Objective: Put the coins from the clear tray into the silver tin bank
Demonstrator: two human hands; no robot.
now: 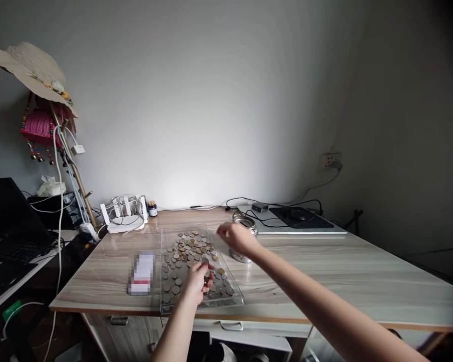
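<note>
A clear acrylic tray (pixel 166 234) lies on the desk with many silver and brass-coloured coins (pixel 191 249) spread over its bottom. My left hand (pixel 198 285) is above the front part of the tray, thumb and fingers closed on a silver coin (pixel 205 261); more coins seem to sit in the curled fingers. Just right of the tray, my right hand (pixel 237 237) is raised with its fingers curled together, and what they hold, if anything, cannot be made out. Behind and below that hand stands a round metal tin (pixel 245 220), partly hidden by it.
A phone (pixel 142 273), blurred out, lies left of the tray. At the back stand a white router (pixel 126 223) and a small dark jar (pixel 152 208). A mouse (pixel 300 214) rests on a black pad at the back right. A laptop (pixel 15 221) is at the far left.
</note>
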